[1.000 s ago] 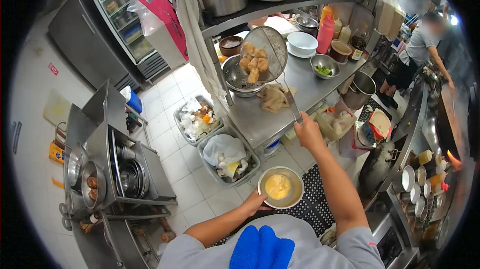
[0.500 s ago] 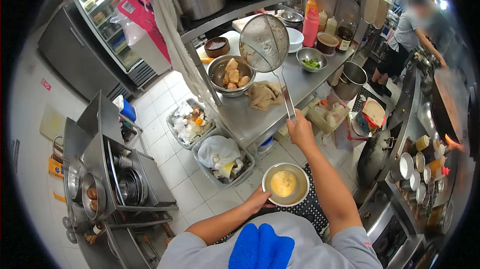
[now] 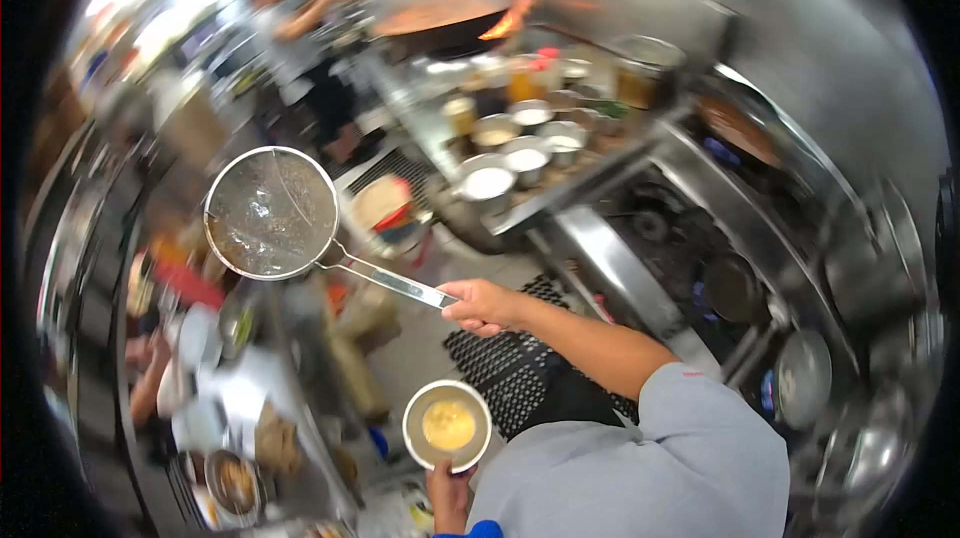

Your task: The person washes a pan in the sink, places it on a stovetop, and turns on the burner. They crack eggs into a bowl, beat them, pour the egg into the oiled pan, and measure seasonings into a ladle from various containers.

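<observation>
My right hand (image 3: 487,306) is closed around the handle of a round mesh strainer (image 3: 272,213), which it holds out to the left at mid-height. The mesh is see-through in places, and whether anything lies in it is unclear. Below, my left hand (image 3: 449,493) grips a round metal bowl (image 3: 415,414) by its near side. A yellow mass resembling beaten egg (image 3: 450,425) sits in the bottom of this bowl. Strainer and bowl are apart, the strainer farther forward.
A stove (image 3: 690,228) with burners and a small pan (image 3: 730,288) lies to the right. Seasoning pots (image 3: 488,183) stand ahead, near a flaming wok (image 3: 440,23). A co-worker (image 3: 300,48) stands far left. The steel counter (image 3: 275,368) is blurred at left; a perforated mat (image 3: 490,378) covers the floor.
My view and body have turned right, from the counter toward the stove. Strainer and bowl have come along in the same hands; the strainer now points left instead of up.
</observation>
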`<state>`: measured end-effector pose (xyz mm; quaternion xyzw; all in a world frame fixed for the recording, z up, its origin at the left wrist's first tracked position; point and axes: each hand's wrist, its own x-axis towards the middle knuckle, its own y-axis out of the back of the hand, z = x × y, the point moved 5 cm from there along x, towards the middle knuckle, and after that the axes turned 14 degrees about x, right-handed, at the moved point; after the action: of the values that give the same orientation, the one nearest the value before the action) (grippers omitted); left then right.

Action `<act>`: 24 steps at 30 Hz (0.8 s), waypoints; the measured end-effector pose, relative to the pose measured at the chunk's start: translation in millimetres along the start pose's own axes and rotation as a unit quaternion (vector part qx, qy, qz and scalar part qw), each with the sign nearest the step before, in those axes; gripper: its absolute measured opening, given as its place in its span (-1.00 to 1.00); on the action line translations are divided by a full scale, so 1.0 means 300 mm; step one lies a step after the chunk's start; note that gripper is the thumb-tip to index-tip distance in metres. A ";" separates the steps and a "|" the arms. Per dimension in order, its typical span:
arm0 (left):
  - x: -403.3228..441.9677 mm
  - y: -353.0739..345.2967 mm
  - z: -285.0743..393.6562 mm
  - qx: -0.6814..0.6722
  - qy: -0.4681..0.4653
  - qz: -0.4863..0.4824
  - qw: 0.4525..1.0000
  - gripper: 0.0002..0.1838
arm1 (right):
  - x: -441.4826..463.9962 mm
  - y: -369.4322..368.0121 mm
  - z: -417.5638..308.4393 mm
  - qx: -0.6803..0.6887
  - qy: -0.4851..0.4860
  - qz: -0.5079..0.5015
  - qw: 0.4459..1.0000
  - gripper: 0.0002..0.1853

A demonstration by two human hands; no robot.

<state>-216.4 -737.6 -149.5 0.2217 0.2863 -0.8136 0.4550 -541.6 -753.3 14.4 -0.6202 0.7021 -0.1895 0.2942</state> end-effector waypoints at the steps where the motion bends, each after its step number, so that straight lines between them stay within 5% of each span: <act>1: 0.030 -0.020 -0.002 0.024 0.008 -0.031 0.999 -0.53 | -0.054 0.065 -0.068 0.006 0.027 -0.011 1.000 -0.57; 4: 0.122 -0.113 0.066 0.039 0.008 -0.048 0.998 -0.55 | -0.301 0.298 -0.359 -0.083 0.111 0.174 0.975 -0.62; 9: 0.263 -0.320 0.160 0.081 0.086 0.035 0.992 -0.60 | -0.586 0.632 -0.775 -0.112 0.281 0.327 0.895 -0.66; 13: 0.378 -0.516 0.271 0.124 0.072 0.025 0.989 -0.62 | -0.585 0.975 -1.025 -0.105 0.363 0.451 0.808 -0.91; 16: 0.441 -0.595 0.332 0.132 0.068 0.028 0.988 -0.68 | -0.506 1.238 -1.163 -0.030 0.396 0.496 0.772 -0.89; 17: 0.461 -0.627 0.378 0.363 -0.021 0.000 0.932 -0.71 | -0.473 1.295 -1.202 0.010 0.399 0.503 0.767 -0.86; 18: 0.475 -0.671 0.402 0.567 -0.108 -0.030 0.816 -0.73 | -0.451 1.356 -1.236 0.048 0.399 0.509 0.761 -0.83; 19: 0.488 -0.690 0.407 0.571 -0.102 -0.033 0.814 -0.73 | -0.431 1.454 -1.277 0.071 0.394 0.474 0.784 -0.85; 20: 0.509 -0.715 0.409 0.427 -0.061 -0.050 0.901 -0.69 | -0.414 1.530 -1.290 0.095 0.388 0.439 0.805 -0.80; 22: 0.553 -0.738 0.400 0.110 0.029 -0.073 0.991 -0.58 | -0.420 1.393 -1.291 0.227 0.471 0.399 0.753 -0.42; 24: 0.617 -0.672 0.376 0.130 0.073 -0.097 0.984 -0.48 | -0.426 1.307 -1.206 0.223 0.449 0.373 0.781 -0.10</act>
<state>-492.8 -841.2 -128.1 0.3085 0.2307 -0.8660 0.3190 -1066.4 -601.3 63.1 -0.0715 0.8692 -0.4734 0.1234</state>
